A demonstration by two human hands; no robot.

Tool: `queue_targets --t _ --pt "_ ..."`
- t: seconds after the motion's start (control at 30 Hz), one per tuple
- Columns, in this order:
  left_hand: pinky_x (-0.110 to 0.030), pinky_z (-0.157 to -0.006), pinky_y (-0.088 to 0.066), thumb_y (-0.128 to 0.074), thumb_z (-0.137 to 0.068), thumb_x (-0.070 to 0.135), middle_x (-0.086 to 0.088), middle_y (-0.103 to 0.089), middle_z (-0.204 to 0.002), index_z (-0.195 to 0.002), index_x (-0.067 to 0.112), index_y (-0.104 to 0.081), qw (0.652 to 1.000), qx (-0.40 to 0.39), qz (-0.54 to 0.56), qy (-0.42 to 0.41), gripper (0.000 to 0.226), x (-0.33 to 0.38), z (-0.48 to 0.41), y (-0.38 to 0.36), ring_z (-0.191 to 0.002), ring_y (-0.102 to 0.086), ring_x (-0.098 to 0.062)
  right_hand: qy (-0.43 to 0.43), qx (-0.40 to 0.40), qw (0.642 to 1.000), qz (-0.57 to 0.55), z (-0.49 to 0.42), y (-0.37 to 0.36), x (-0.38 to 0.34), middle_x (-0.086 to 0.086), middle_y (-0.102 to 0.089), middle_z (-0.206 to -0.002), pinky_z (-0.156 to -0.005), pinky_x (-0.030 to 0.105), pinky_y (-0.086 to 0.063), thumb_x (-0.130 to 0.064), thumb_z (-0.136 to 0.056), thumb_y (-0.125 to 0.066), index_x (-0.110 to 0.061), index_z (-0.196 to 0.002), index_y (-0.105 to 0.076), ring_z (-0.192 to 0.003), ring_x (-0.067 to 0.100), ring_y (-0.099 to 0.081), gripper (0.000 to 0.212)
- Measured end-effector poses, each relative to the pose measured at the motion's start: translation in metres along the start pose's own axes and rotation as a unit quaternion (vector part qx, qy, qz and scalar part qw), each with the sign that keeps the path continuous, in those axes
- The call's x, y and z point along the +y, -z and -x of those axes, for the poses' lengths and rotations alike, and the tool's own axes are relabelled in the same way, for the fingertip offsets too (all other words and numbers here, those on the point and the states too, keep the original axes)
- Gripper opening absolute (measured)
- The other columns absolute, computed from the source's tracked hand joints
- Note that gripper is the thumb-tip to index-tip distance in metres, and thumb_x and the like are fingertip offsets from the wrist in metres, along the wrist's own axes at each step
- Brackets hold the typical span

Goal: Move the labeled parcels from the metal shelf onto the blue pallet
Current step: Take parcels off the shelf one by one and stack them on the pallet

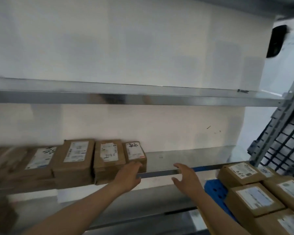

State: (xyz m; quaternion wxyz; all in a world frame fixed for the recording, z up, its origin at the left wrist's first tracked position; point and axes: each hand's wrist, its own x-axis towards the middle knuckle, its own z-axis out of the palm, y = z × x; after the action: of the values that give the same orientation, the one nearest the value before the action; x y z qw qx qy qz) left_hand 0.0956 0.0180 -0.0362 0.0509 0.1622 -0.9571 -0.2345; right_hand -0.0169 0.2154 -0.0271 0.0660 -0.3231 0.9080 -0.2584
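Note:
Several brown cardboard parcels with white labels stand in a row on the metal shelf (pixel 185 158). The rightmost parcel (pixel 136 154) is small and carries black handwriting. My left hand (pixel 128 175) reaches to its front lower corner, fingers straight and touching the cardboard. My right hand (pixel 187 178) hovers open to the right of that parcel, above the shelf's front edge, holding nothing. At the lower right, several labeled parcels (pixel 255 199) lie stacked on the blue pallet (pixel 214 189).
An upper metal shelf (pixel 143 97) runs across the middle of the view with a white wall behind. A perforated metal upright (pixel 278 129) and a dark wire mesh panel (pixel 285 141) stand at the right. More parcels (pixel 41 160) fill the shelf's left side.

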Motion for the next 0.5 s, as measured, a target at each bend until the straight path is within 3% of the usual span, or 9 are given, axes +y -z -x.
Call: queue_targets --t 0.1,0.23,0.37,0.5 --pt "-0.032 -0.098 -0.044 -0.055 -0.088 0.023 -0.001 -0.049 -0.135 -0.131 0.02 -0.044 1.0 0.017 0.006 0.021 0.045 -0.056 0.036 0.032 -0.121 -0.05 -0.022 0.035 0.006 0.999 0.003 0.003 -0.034 -0.061 -0.001 -0.044 -0.14 -0.109 0.028 -0.03 -0.026 -0.089 -0.058 -0.021 -0.135 -0.04 -0.129 0.017 -0.039 0.049" --pt "-0.032 -0.09 -0.049 -0.049 -0.088 0.015 -0.007 -0.06 -0.122 -0.122 0.015 -0.053 0.997 0.059 -0.007 0.046 0.034 -0.141 0.095 0.073 -0.11 -0.058 -0.024 0.118 -0.011 0.992 -0.037 0.008 -0.091 -0.158 -0.001 -0.053 -0.131 -0.1 0.023 -0.038 -0.017 -0.085 -0.06 -0.021 -0.127 -0.049 -0.124 0.018 -0.046 0.044" --pt "-0.032 -0.098 -0.043 -0.052 -0.09 0.02 -0.008 -0.053 -0.133 -0.132 0.012 -0.045 0.986 0.085 -0.036 0.14 0.043 -0.228 0.163 0.105 -0.121 -0.05 -0.025 0.161 -0.057 0.984 -0.044 0.013 -0.154 -0.251 -0.008 -0.054 -0.122 -0.098 0.022 -0.04 -0.023 -0.085 -0.061 -0.022 -0.126 -0.05 -0.121 0.015 -0.048 0.042" --pt "-0.034 -0.103 -0.039 -0.052 -0.09 0.026 -0.006 -0.045 -0.14 -0.141 0.018 -0.033 0.969 0.095 -0.036 0.224 0.055 -0.296 0.221 0.134 -0.129 -0.042 -0.024 0.198 -0.107 0.973 -0.041 0.016 -0.201 -0.327 -0.001 -0.055 -0.129 -0.101 0.027 -0.042 -0.023 -0.086 -0.061 -0.02 -0.129 -0.049 -0.12 0.017 -0.05 0.045"
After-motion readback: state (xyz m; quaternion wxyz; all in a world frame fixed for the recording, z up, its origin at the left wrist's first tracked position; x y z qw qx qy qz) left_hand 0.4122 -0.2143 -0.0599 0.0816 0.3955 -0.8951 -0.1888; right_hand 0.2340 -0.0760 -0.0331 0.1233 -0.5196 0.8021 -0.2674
